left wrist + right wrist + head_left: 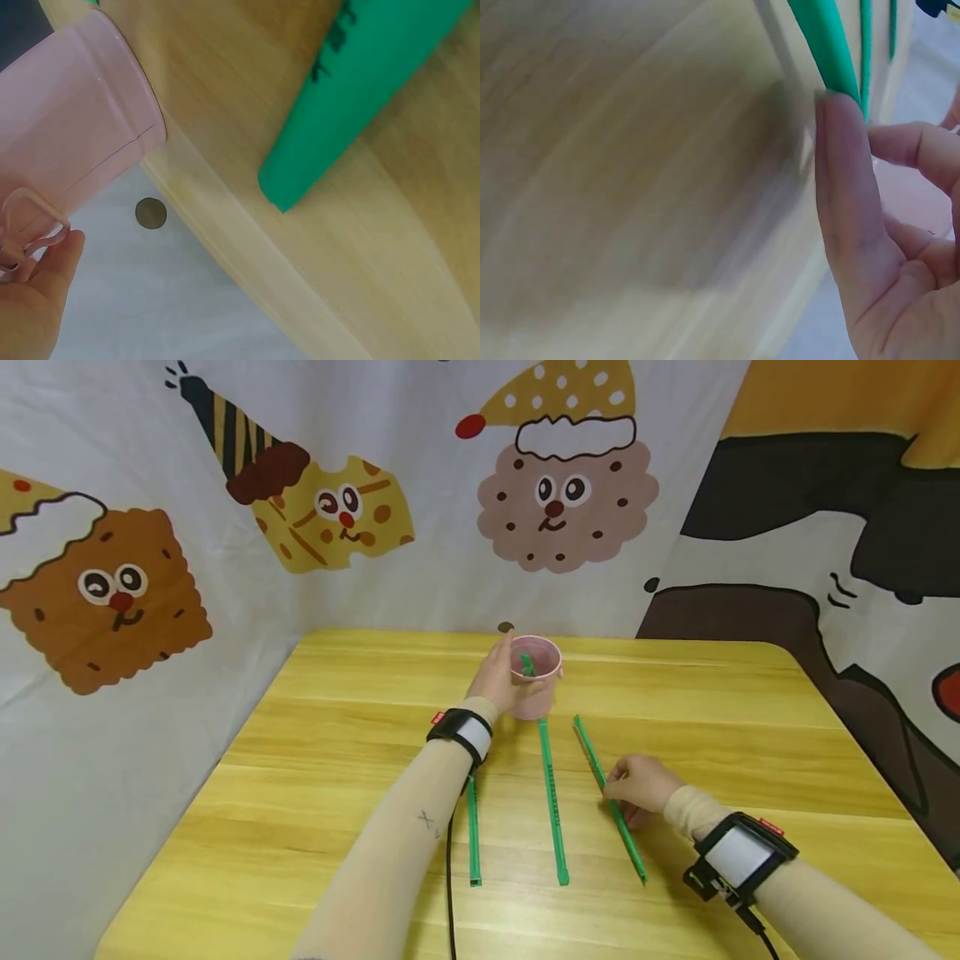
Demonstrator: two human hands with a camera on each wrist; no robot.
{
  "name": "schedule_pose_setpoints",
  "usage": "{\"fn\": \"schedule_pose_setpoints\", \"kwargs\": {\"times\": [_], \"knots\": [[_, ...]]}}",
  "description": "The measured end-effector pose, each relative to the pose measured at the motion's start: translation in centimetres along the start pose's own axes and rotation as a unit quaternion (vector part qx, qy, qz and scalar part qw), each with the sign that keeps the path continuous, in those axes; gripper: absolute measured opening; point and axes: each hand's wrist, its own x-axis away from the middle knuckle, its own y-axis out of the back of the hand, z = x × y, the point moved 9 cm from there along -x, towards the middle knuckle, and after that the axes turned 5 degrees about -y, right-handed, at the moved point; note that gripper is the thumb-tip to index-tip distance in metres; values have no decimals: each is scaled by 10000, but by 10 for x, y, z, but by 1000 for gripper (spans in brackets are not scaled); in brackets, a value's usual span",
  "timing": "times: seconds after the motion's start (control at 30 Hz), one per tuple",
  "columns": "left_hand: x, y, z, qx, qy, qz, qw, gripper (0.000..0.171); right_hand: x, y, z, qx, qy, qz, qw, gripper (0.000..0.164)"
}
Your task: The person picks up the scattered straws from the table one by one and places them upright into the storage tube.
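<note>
While the left hand grips a round pink bucket near the wooden tabletop's far edge, the right hand pinches a slim green tube mid-tabletop. Two matching tubes lie nearer the left edge.

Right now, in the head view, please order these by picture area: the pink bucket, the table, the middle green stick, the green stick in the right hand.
1. Table
2. Pink bucket
3. Middle green stick and held green stick: they look alike, so I leave them unranked.
</note>
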Motion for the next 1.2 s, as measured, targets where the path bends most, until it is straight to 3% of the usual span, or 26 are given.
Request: {"fn": "schedule_pose_setpoints", "kwargs": {"times": [0.17,0.37,0.5,0.67,0.77,0.9,0.97,1.1,1.2], "knots": [[5,5,-3,159,30,-76,9998,116,2,18,17,-581,463,-343,9966,31],[11,30,-19,918,-90,-445,9947,111,13,58,54,-746,1165,-1387,9806,36],[16,49,-40,1310,-349,-472,9896,103,25,77,84,-875,1609,-1960,9633,38],[26,69,-79,1483,-887,-526,9836,78,43,86,129,-1104,2274,-2272,9405,37],[35,81,-103,2141,-1198,-623,9674,62,53,84,156,-1096,2753,-2347,9258,31],[46,104,-128,3092,-1804,-883,9296,43,64,77,184,-1075,3423,-2381,9026,24],[49,117,-133,3256,-2016,-1147,9166,36,67,74,192,-1105,3659,-2364,8933,22],[52,134,-131,3307,-2150,-1535,9060,26,69,69,199,-1033,3836,-2398,8858,20],[51,139,-131,3251,-2177,-1584,9065,22,67,68,199,-899,3826,-2455,8862,20]]}}
